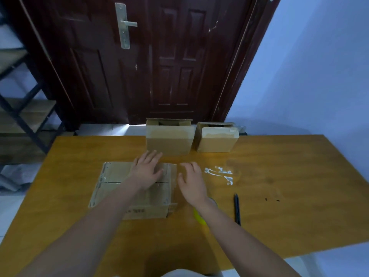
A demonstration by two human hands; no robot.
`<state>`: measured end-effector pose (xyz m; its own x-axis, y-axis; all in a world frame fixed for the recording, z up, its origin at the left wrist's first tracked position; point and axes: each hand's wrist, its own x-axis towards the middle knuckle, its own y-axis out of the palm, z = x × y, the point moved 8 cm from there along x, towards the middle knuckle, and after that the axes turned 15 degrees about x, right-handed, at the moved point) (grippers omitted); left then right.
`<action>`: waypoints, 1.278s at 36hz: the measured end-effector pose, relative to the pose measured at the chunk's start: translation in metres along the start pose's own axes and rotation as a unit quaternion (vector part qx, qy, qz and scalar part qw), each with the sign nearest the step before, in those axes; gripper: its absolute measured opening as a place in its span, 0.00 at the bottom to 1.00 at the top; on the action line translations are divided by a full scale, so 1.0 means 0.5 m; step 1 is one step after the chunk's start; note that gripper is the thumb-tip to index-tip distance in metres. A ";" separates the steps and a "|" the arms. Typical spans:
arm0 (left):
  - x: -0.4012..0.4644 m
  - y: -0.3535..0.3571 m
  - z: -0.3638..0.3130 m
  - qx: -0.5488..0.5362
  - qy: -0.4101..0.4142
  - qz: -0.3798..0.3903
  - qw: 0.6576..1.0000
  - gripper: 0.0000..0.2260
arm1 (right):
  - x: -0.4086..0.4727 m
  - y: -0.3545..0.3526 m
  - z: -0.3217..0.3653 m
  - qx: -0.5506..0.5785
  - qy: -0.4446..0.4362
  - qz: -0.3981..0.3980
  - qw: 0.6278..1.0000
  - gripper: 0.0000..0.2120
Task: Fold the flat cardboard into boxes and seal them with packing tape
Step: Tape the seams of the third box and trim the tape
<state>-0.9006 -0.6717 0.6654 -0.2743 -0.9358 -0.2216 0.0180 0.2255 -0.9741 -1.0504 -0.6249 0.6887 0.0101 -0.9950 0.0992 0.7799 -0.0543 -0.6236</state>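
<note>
A flattened cardboard box (131, 188) lies on the orange wooden table (279, 206), left of the middle and nearer the front edge than the back, with bits of old tape along its seams. The left hand (146, 170) lies palm down on its far right part, fingers straight and spread, pressing the cardboard flat — it holds nothing. The right hand (191, 181) is just off the cardboard's right edge, fingers loosely bent and apart, gripping nothing; whether it touches the table cannot be told. Under the right wrist a yellow tape roll (200, 215) shows only in part. Two folded boxes stand at the back edge — a larger box (169, 139) and, just beside it to the right, a smaller box (216, 139). Tape scraps (221, 173) stick to the table right of the right hand, and a black pen (237, 208) lies nearer the front.
</note>
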 end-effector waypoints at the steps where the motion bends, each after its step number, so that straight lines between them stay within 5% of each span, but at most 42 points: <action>1: -0.002 0.011 0.002 0.001 -0.002 0.017 1.000 0.28 | 0.001 0.009 0.016 0.015 -0.008 0.010 1.000 0.15; 15: -0.057 0.046 -0.001 0.069 -0.104 0.026 0.992 0.30 | -0.033 0.095 0.002 0.063 0.111 0.120 0.985 0.19; 29: -0.057 0.056 0.004 0.058 -0.102 -0.005 0.993 0.30 | 0.002 0.090 -0.036 0.136 0.200 0.200 0.949 0.19; 40: -0.062 0.059 0.002 0.058 -0.102 -0.028 0.993 0.30 | 0.108 0.085 -0.038 -0.057 0.075 0.217 0.972 0.32; 46: -0.063 0.061 0.006 0.059 -0.105 -0.049 0.992 0.39 | 0.136 0.116 -0.023 -0.098 0.006 0.254 0.962 0.25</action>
<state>-0.8885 -0.6364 0.6427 -0.0743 -0.9901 -0.1188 0.1171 0.1097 -0.9870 -1.0116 -0.6969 0.6505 0.3508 -0.8980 -0.2657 0.5429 0.4262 -0.7236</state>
